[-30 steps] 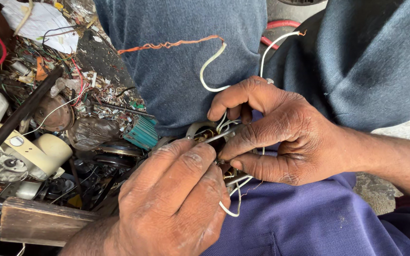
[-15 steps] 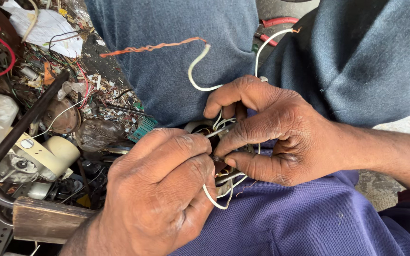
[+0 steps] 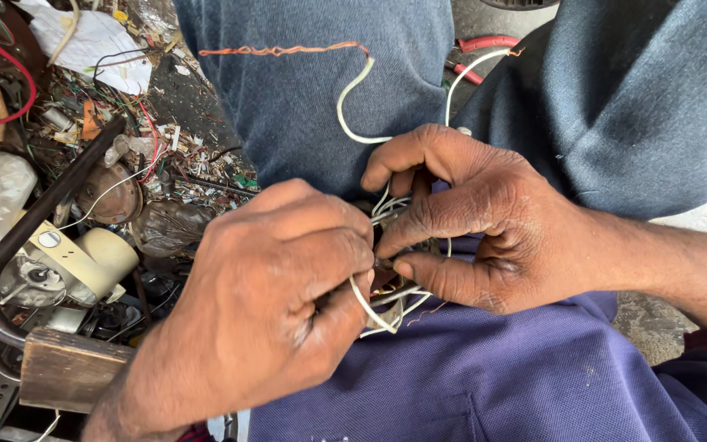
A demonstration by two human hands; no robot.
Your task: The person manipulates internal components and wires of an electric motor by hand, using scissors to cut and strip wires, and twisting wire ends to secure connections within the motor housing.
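At picture centre, over the lap: left hand [image 3: 276, 307] curled into a near-fist, fingertips pinched on a small wired part [image 3: 394, 274], mostly hidden between both palms. Right hand [image 3: 484, 225], coming in from three o'clock, clamped on the same part, thumb underneath, fingers arched over the top. White wires [image 3: 370, 307] looping out at six o'clock of the part, between the two hands; two more white leads [image 3: 349, 106] rising toward twelve o'clock across blue-grey trouser legs [image 3: 321, 115], one ending in a bare orange-copper strand [image 3: 280, 51]. Purple shirt [image 3: 484, 376] spread below at six o'clock. At nine o'clock, well apart from the hands, a heap of scrap: cream plastic housing [image 3: 96, 258], curved dark metal bar [image 3: 38, 217], rusty wooden-looking block [image 3: 67, 368], red cable [image 3: 2, 74], crumpled white paper [image 3: 92, 41].
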